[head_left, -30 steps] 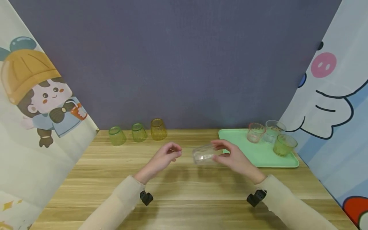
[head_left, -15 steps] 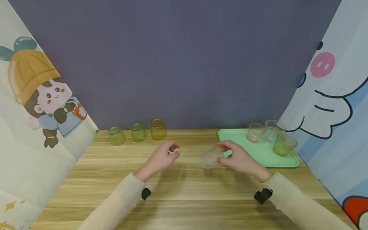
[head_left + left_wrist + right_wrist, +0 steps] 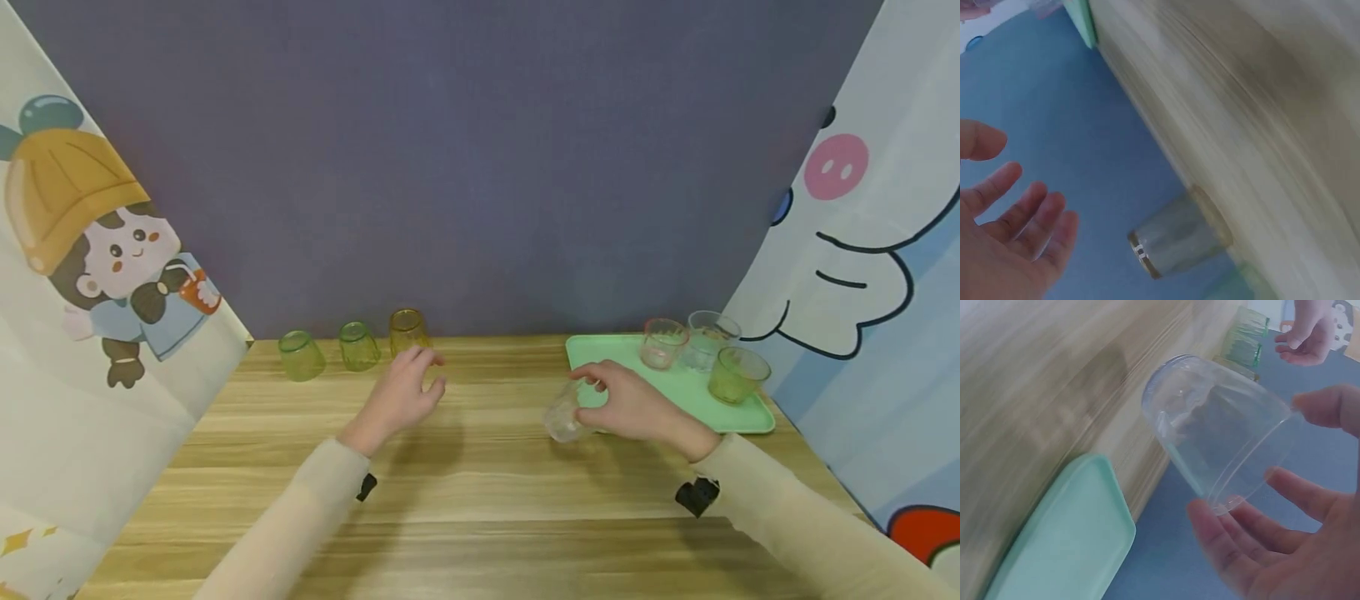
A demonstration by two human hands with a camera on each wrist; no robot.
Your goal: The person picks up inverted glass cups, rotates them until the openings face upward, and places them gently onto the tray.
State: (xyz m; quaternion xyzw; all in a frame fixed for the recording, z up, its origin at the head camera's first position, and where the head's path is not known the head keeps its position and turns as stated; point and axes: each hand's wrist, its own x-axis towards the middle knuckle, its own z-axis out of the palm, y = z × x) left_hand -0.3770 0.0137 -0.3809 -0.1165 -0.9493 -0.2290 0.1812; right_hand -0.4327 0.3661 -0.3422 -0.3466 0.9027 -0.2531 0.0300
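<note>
My right hand grips a clear drinking glass by its rim, thumb on one side and fingers on the other. The glass is tilted, base down to the left, beside the green tray's left edge. In the right wrist view, the clear glass shows its rim between the fingertips. My left hand holds nothing, its fingers loosely bent, and overlaps the lower part of an amber glass. In the left wrist view the amber glass is beyond the fingers.
Two green glasses stand upside down left of the amber one, near the back wall. The light green tray at the back right bears a red-rimmed glass, a clear glass and a yellow-green glass.
My right hand has moved right with the clear glass, whose base has swung lower. My left hand has drawn away to the left, toward the amber glass.
</note>
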